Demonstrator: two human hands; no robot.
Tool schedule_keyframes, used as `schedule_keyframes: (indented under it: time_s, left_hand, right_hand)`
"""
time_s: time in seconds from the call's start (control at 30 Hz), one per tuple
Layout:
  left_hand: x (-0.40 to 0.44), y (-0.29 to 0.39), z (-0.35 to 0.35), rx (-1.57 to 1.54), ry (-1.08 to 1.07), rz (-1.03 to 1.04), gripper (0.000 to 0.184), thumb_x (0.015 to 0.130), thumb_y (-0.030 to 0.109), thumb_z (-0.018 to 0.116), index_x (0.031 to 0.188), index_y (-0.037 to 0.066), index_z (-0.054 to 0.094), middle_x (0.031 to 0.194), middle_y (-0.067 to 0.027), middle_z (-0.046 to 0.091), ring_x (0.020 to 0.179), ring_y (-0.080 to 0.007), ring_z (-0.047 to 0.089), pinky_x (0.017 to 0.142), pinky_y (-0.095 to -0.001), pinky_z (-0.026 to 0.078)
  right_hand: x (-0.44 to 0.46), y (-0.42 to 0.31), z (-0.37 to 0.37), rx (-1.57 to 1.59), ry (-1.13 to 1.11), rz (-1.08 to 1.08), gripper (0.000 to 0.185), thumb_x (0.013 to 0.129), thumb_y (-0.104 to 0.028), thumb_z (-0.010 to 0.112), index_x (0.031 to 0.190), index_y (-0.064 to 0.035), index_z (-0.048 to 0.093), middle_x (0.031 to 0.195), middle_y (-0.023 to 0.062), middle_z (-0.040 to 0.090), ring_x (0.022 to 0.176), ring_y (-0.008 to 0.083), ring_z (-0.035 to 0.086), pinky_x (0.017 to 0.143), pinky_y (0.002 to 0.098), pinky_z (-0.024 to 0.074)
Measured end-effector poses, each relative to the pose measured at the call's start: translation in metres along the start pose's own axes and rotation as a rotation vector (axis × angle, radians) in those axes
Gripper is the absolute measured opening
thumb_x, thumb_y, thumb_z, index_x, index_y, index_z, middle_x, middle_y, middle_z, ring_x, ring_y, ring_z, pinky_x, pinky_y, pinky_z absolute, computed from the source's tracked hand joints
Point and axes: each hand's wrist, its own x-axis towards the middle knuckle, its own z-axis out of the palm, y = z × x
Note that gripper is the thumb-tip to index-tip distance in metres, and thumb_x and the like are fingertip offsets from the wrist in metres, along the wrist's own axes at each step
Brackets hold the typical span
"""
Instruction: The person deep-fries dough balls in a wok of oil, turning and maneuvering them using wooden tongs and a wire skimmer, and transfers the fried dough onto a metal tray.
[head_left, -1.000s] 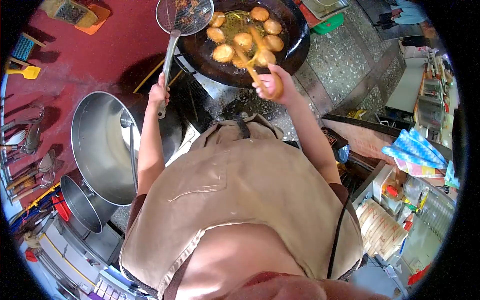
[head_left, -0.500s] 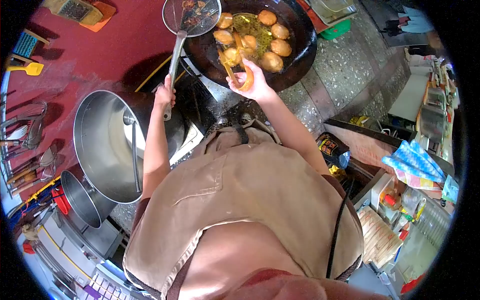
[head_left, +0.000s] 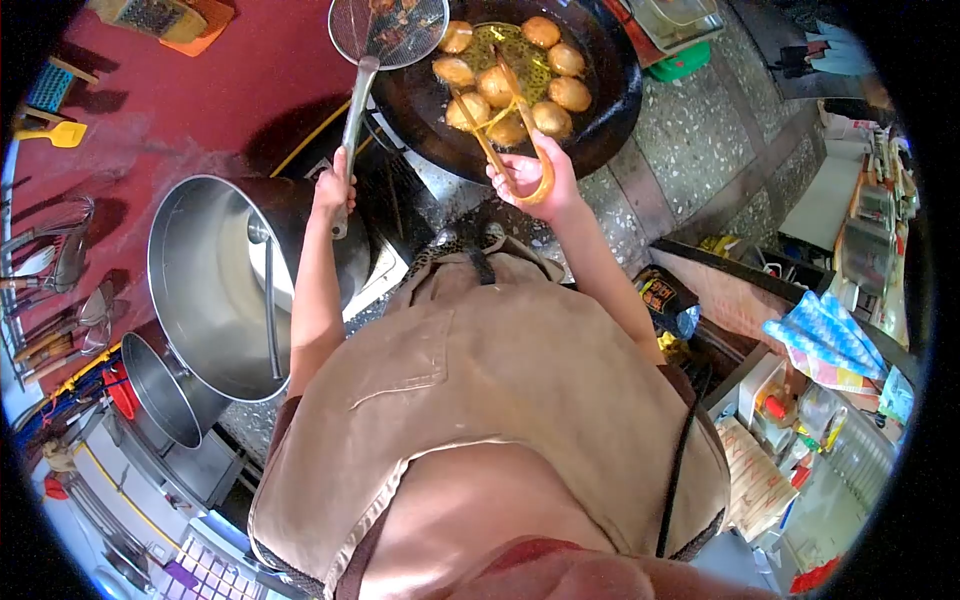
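My left hand (head_left: 334, 188) is closed around the long metal handle of a wire-mesh strainer (head_left: 390, 28), which holds dark browned scraps and overlaps the wok's left edge. In my right hand (head_left: 553, 182) is a pair of bent bamboo tongs (head_left: 489, 146), with yellow ties across its arms. Its two tips are apart and reach over the wok (head_left: 612, 122). Several golden-brown fried pieces (head_left: 570, 95) float in the oil (head_left: 536, 75), some of them beneath the tongs. Whether a tip touches any piece I cannot tell.
Left of the strainer stands a big steel pot (head_left: 200, 290) with a ladle (head_left: 270, 310) in it, beside a smaller steel pot (head_left: 155, 390). Utensils and a grater (head_left: 140, 18) line the red surface (head_left: 180, 110). A green item (head_left: 680, 62) lies right of the wok.
My right hand and the tongs have moved right and slightly toward me, the tips spreading wider. The strainer has shifted slightly right in view. The floating pieces have changed position a little.
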Motion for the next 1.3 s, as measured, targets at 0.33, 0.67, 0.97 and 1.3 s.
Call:
schedule_keyframes:
  time_s: [0.33,0.67,0.97,1.3]
  left_hand:
    - [0.008,-0.005,0.002,0.03,0.008,0.003,0.075,0.082,0.07,0.028,0.068,0.0,0.052,0.054,-0.0083,0.05,0.044,-0.0208,0.051,0.043,-0.0337,0.043]
    - [0.005,-0.004,0.005,0.007,0.003,0.009,0.076,0.082,0.069,0.028,0.07,-0.001,0.053,0.055,-0.0095,0.051,0.045,-0.0207,0.052,0.044,-0.0336,0.044]
    - [0.004,-0.002,0.005,0.027,0.01,0.0,0.077,0.083,0.069,0.028,0.071,-0.002,0.054,0.055,-0.0099,0.052,0.045,-0.0209,0.053,0.045,-0.0338,0.045]
    - [0.0,0.003,0.005,0.027,0.019,-0.016,0.074,0.082,0.069,0.03,0.069,-0.001,0.052,0.054,-0.0085,0.049,0.045,-0.0202,0.051,0.044,-0.0331,0.044]
  right_hand:
    - [0.021,-0.003,-0.012,-0.026,0.044,-0.089,0.067,0.078,-0.053,0.052,0.103,0.009,0.05,0.09,0.0205,0.055,0.074,0.0263,0.055,0.068,0.0309,0.0461]
    - [0.02,0.005,-0.022,-0.026,0.013,-0.044,0.068,0.078,-0.052,0.051,0.103,0.0107,0.049,0.09,0.0218,0.055,0.073,0.0274,0.055,0.068,0.0326,0.0458]
    - [0.018,0.006,-0.019,-0.032,0.09,-0.056,0.067,0.078,-0.053,0.05,0.101,0.0101,0.049,0.088,0.022,0.055,0.072,0.0271,0.055,0.066,0.0328,0.0465]
    - [0.015,0.005,-0.023,-0.016,0.067,-0.062,0.067,0.078,-0.052,0.05,0.101,0.0103,0.049,0.088,0.0225,0.055,0.072,0.0287,0.055,0.068,0.0344,0.0462]
